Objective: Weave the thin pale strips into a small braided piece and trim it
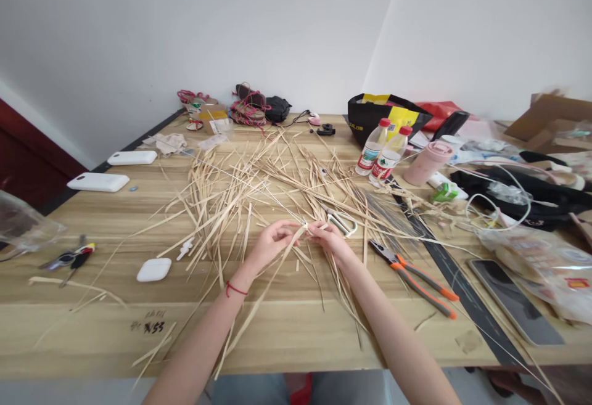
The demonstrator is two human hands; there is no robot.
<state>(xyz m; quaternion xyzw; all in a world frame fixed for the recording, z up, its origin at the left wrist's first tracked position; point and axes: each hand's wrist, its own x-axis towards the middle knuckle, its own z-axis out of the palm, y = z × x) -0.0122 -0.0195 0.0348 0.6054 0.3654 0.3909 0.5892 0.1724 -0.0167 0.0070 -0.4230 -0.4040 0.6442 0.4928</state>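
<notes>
My left hand (272,241) and right hand (329,238) pinch a flat, pale straw strip (260,301); little looks done, loose tan strips (203,186) abound.

Pale wall (231,23) behind a table (309,340) (wood-grained)

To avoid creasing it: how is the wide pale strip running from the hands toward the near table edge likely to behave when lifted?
The strip looks thin and narrow, so probably light. It curves gently, suggesting it flexes. Its long tail may swing.
</notes>
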